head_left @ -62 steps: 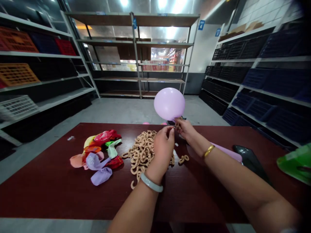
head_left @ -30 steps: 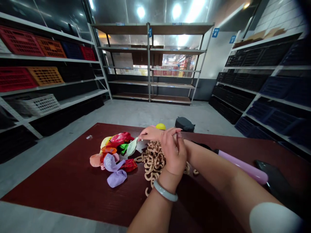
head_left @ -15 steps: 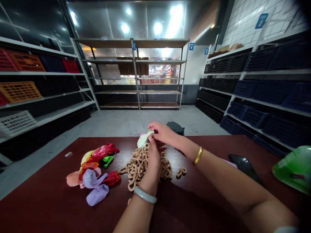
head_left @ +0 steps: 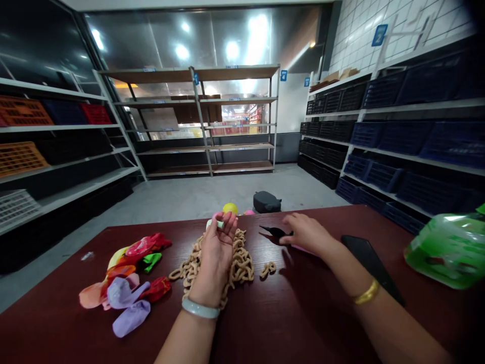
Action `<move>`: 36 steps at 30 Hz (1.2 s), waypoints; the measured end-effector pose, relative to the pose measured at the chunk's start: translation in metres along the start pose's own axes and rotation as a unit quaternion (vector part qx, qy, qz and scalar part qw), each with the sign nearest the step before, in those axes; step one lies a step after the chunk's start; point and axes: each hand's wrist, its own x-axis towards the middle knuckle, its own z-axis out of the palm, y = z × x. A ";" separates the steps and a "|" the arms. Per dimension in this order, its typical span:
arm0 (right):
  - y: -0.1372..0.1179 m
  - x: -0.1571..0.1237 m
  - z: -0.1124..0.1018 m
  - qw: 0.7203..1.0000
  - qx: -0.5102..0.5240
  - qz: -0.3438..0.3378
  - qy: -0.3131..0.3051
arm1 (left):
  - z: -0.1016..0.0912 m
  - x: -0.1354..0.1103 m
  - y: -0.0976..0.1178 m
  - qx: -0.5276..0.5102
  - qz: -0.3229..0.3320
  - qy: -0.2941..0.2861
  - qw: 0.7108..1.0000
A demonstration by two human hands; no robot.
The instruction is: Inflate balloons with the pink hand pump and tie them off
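Note:
My left hand point(head_left: 217, 250), palm up with fingers curled, holds a pale whitish-green deflated balloon point(head_left: 209, 223) by its neck, between thumb and fingers. Beneath it lies a heap of tan rings point(head_left: 242, 263), partly covered by the hand and wrist. Farther right, my right hand point(head_left: 306, 233) has its fingers closed at the near end of a black pointed tool point(head_left: 276, 231), whose kind I cannot make out. Something flat and pink point(head_left: 305, 249) shows just under that hand. On the left of the table is a pile of limp coloured balloons point(head_left: 127, 290).
A couple of loose tan rings point(head_left: 268, 269) lie beside the heap. To the right are a black phone-like slab point(head_left: 373, 268) and a green jug point(head_left: 449, 250). Beyond the dark red table point(head_left: 242, 333), a yellow ball point(head_left: 230, 208) and a dark grey object point(head_left: 267, 201) show. Shelves surround the room.
My hands have parted. The right one has left the pale balloon and moved right to the black tool; the left has turned palm up, keeping the balloon. The view has shifted slightly.

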 end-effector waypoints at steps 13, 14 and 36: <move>-0.006 -0.016 0.011 0.994 -0.006 -0.080 0.075 | -0.010 0.011 0.007 -0.045 -0.033 0.006 0.998; -0.013 -0.018 0.011 0.992 0.000 -0.097 0.081 | -0.010 0.011 0.006 -0.038 -0.030 0.005 0.999; -0.021 -0.020 0.021 0.990 0.015 -0.112 0.087 | -0.004 -0.005 -0.023 0.101 0.024 -0.090 0.990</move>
